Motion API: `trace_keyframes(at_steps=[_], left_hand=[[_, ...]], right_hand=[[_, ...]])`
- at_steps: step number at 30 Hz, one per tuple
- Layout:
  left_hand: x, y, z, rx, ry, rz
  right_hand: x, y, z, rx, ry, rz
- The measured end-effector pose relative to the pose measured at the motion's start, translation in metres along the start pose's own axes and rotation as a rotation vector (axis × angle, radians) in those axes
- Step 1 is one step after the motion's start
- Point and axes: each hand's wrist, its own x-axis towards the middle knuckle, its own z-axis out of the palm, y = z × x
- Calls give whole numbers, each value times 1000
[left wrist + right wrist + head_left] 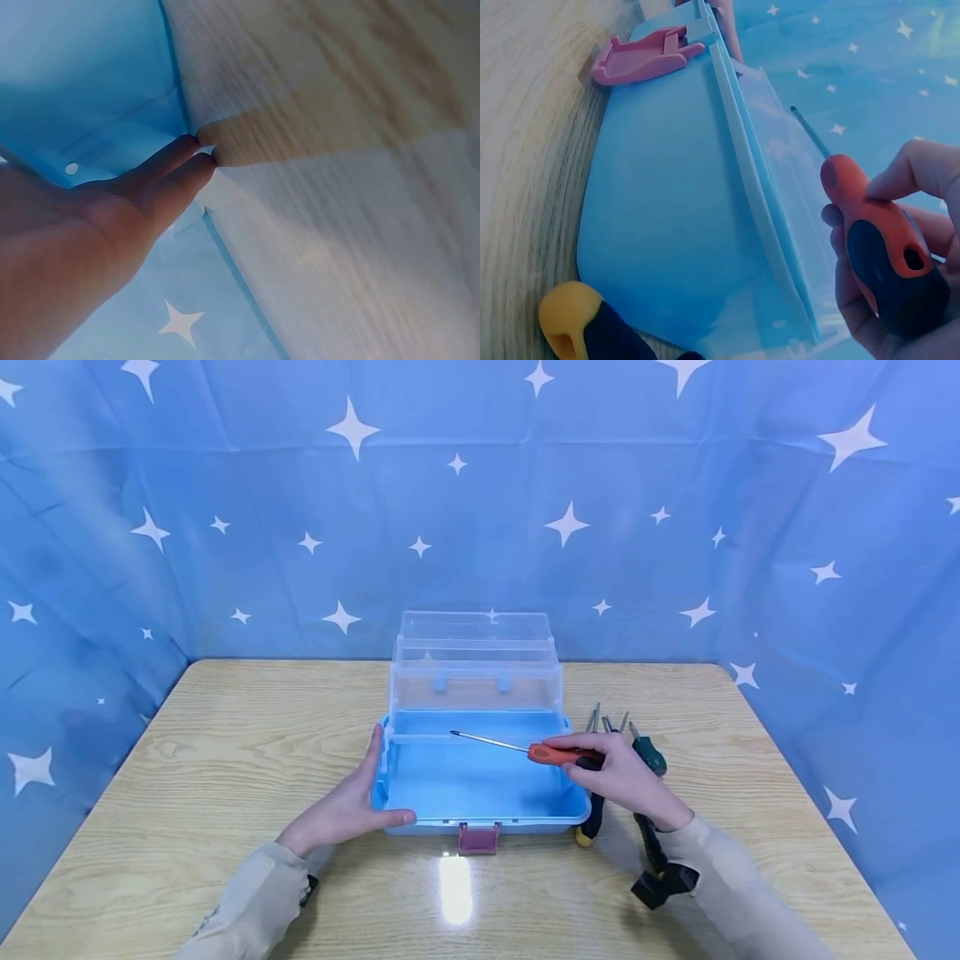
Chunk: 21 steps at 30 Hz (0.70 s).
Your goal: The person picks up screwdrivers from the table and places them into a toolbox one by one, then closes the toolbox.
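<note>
The blue backdrop (495, 485), printed with white four-pointed stars, forms the rear and side boundary. The wood-grain table (247, 735) forms the work surface.

The blue box (457, 781) sits on the table, near the middle, its front side toward the person. The transparent lid (480, 692) is raised at the rear edge of the box. Light sleeves (251, 893) cover both forearms.

The left hand (345, 810) is at the left end of the box. Its fingers are extended along the outside of the left wall; its thumb is straight and lies at the front left corner.

The right hand (622, 772) is above the right end of the box. Its thumb and fingers grip the handle of the orange-and-black screwdriver (549, 754). This screwdriver is above the box interior, shaft pointing left and slightly toward the rear.

Further screwdrivers lie on the table just beside the right wall of the box, partly hidden by the right hand. They include a green-handled screwdriver (649, 756) and a tool with a yellow-and-black handle (587, 832).

The pink latch (477, 840) is located at the middle of the front wall of the box.
</note>
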Motion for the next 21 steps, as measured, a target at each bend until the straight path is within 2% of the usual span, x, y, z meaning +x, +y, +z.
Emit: trace_keyframes(at_steps=[14, 21], left_hand=[[0, 1, -1, -7, -5, -3], [0, 0, -1, -1, -5, -5]], right_hand=[[10, 1, 16, 80, -91, -17], [13, -1, 22, 127, -166, -18]])
